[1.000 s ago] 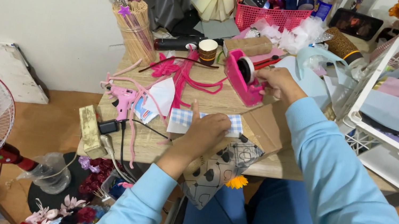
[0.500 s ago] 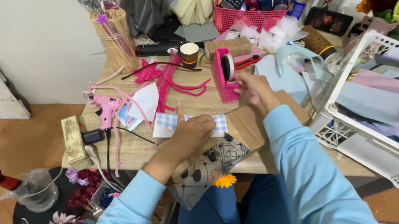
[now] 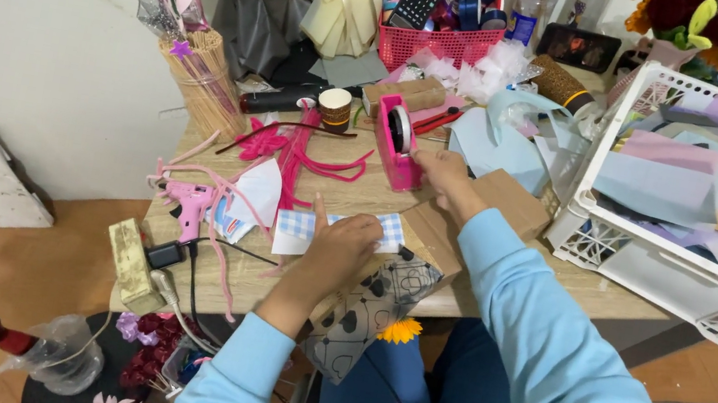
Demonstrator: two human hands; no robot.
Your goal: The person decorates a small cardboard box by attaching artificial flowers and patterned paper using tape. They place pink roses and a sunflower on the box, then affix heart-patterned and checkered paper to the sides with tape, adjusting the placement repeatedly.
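Tabletop [image 3: 349, 200]: left hand [image 3: 342, 245] flat on checked paper [image 3: 316, 226].

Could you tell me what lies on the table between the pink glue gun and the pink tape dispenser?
In the head view, pink pipe cleaners and a white paper cone lie between the glue gun and tape dispenser.

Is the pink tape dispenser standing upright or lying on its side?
Upright. The pink tape dispenser stands on its base on the table, roll on edge, with the right hand beside it.
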